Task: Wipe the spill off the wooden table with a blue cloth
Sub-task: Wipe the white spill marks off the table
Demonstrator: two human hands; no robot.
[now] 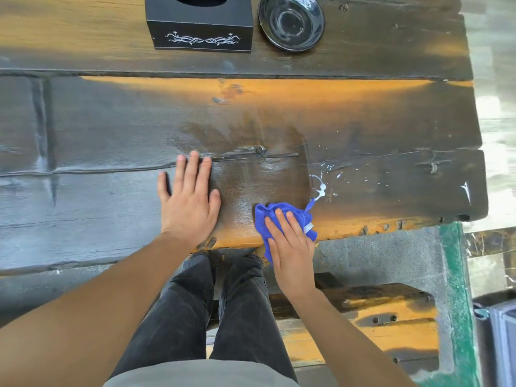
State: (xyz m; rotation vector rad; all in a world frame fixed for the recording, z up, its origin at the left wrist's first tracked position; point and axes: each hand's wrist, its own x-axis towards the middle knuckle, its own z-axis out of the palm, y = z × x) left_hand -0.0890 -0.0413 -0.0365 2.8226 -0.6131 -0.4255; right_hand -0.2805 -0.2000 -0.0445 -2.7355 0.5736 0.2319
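A crumpled blue cloth (264, 216) lies at the near edge of the dark wooden table (363, 129). My right hand (290, 247) presses flat on top of it, fingers spread over the cloth, part of which hangs past the edge. A white spill (321, 188) of splashes and drops sits just beyond and to the right of the cloth. Left of the spill the wood shows a wet, smeared patch (268, 174). My left hand (188, 199) rests flat on the table to the left of that patch, fingers apart, holding nothing.
A black tissue box (199, 32) and a dark glass bowl (291, 22) stand at the far side. A white streak (466, 189) marks the table's right end. A wooden bench (377, 325) lies below on the right; my legs (223, 317) stand against the table.
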